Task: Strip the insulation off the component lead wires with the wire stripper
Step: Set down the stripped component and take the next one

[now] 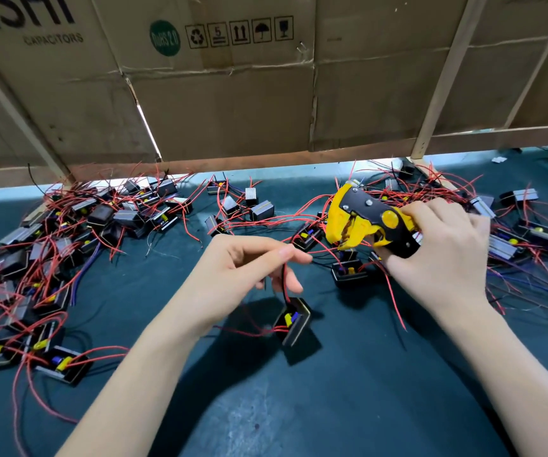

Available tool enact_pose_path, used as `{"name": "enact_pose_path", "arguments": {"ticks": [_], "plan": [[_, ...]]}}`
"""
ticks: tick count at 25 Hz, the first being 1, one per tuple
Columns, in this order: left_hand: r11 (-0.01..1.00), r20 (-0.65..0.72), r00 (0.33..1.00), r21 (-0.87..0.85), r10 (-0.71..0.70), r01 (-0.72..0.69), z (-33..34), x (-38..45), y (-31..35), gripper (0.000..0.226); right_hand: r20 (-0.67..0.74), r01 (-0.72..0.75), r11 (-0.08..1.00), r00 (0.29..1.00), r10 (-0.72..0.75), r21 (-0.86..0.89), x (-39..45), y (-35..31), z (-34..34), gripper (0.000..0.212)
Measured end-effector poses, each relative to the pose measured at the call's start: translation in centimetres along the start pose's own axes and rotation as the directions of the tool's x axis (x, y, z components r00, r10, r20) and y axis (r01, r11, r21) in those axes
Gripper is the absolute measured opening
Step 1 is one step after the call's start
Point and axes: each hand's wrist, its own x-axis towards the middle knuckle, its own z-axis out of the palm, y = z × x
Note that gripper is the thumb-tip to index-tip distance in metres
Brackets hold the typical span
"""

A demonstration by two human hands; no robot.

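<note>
Feeding step: left hand [249, 258] pinching red lead wire [285, 285], component [294, 321] dangling; right hand [437, 245] gripping wire stripper [369, 222]; next, probably seat wire end in jaws.

Pretty even indoor light, brightest in the strip under the cardboard wall [233, 94] at the far side. Soft shadows fall on the dark mat [348, 390] near the middle. Edges bend from the wide lens, and the far right corner looks maybe a bit blurred.
</note>
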Motion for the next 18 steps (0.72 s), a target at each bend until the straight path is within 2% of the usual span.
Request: {"name": "enact_pose_path", "arguments": {"ticks": [3, 9, 12, 13, 16, 18], "plan": [[0.998, 0.080, 0.996, 0.043, 0.035, -0.039, 0.3, -0.1, 0.0, 0.028, 0.028, -0.042, 0.999, 0.999, 0.042, -0.013, -0.3, -1.0, 0.4, 0.049], [0.988, 0.045, 0.999, 0.151, -0.025, 0.018, 0.8, -0.1, -0.6, 0.018, 0.082, -0.082, 0.994, 0.993, 0.087, -0.071, -0.6, -0.9, 0.7, 0.044], [0.917, -0.008, 0.999, 0.397, 0.035, -0.029, 1.0, -0.2, -1.2, 0.019, 0.094, -0.103, 0.991, 0.989, 0.111, -0.081, -0.5, -0.9, 0.7, 0.044], [0.904, -0.017, 0.999, 0.427, 0.042, -0.031, 1.1, -0.2, -1.3, 0.019, 0.100, -0.104, 0.991, 0.989, 0.112, -0.083, -0.5, -1.0, 0.8, 0.044], [0.947, 0.013, 1.000, 0.319, 0.018, -0.022, 1.4, -0.1, -1.2, 0.010, 0.119, -0.108, 0.991, 0.986, 0.117, -0.075, -0.6, -1.0, 0.9, 0.045], [0.933, 0.048, 0.998, 0.356, 0.032, -0.047, 1.5, -0.2, -1.0, 0.005, 0.116, -0.111, 0.992, 0.986, 0.118, -0.064, -0.6, -0.9, 0.9, 0.045]]}}
